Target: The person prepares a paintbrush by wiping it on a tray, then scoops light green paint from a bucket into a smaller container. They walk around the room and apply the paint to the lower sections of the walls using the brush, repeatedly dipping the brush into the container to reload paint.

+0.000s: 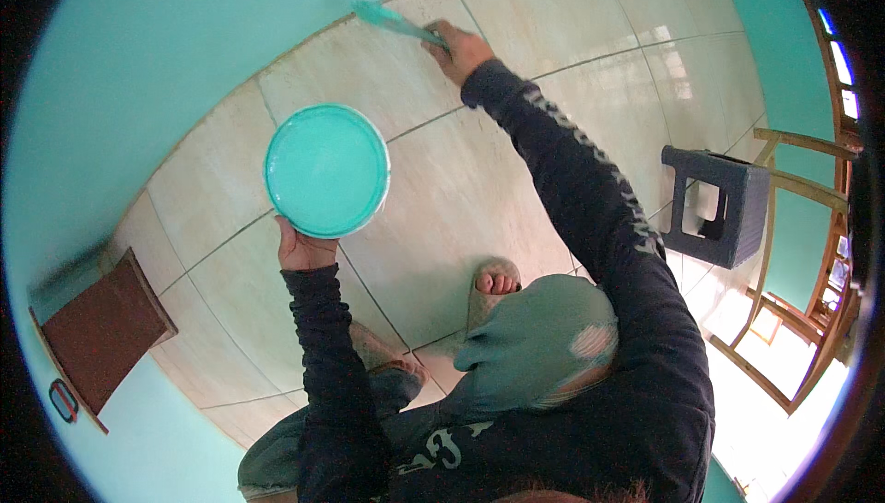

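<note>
My right hand (460, 52) grips the handle of a paintbrush (397, 22), with the thumb and fingers closed around it. Turquoise paint coats the bristles, which are at the lower edge of the turquoise wall (173, 39), just above the floor; whether they touch it I cannot tell. My left hand (304, 247) holds a round container (386, 157) by its near side, out over the floor. Turquoise paint (326, 167) fills the round opening inside its pale rim. The container's depth is hidden from above, as are most of my left fingers.
Glossy beige tiles (442, 178) cover the floor, with my feet between the container and my body. A dark grey plastic stool (750, 212) stands at the right, beside a wooden frame (760, 282). At the left is a brown panel (104, 330), perhaps a door.
</note>
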`<state>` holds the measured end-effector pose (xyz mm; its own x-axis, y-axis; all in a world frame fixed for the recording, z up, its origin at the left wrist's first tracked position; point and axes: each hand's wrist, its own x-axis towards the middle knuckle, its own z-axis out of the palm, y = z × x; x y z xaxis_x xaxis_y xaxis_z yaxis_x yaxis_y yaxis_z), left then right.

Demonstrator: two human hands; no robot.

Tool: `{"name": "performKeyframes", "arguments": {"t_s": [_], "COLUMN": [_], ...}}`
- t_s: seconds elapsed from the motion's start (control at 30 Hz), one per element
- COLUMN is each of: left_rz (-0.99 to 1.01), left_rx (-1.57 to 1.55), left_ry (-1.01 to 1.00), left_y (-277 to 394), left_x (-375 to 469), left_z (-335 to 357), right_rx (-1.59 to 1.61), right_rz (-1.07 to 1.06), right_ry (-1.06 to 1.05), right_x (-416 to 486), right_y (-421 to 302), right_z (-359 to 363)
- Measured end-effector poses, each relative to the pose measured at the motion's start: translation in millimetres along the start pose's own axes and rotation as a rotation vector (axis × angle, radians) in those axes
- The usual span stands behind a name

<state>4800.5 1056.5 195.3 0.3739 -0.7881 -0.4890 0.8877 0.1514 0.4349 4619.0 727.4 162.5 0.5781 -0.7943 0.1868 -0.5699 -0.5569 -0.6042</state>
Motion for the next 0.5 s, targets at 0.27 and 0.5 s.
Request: {"name": "performKeyframes", "arguments": {"t_s": [0.27, 0.5], "left_rz": [0.036, 0.12], "left_rx": [-0.112, -0.068], "left_ry": [-0.07, -0.091], "left_y": [3.2, 19.4], "left_x": [-5.9, -15.9], "left_z": [10.9, 9.4], "right_rx": [0.037, 0.277], "right_rz": [0.582, 0.477], "right_ry": [0.553, 0.352], "right_x": [17.6, 35.1], "right_y": [95.0, -47.9], "right_z": [-28.8, 100.6]}}
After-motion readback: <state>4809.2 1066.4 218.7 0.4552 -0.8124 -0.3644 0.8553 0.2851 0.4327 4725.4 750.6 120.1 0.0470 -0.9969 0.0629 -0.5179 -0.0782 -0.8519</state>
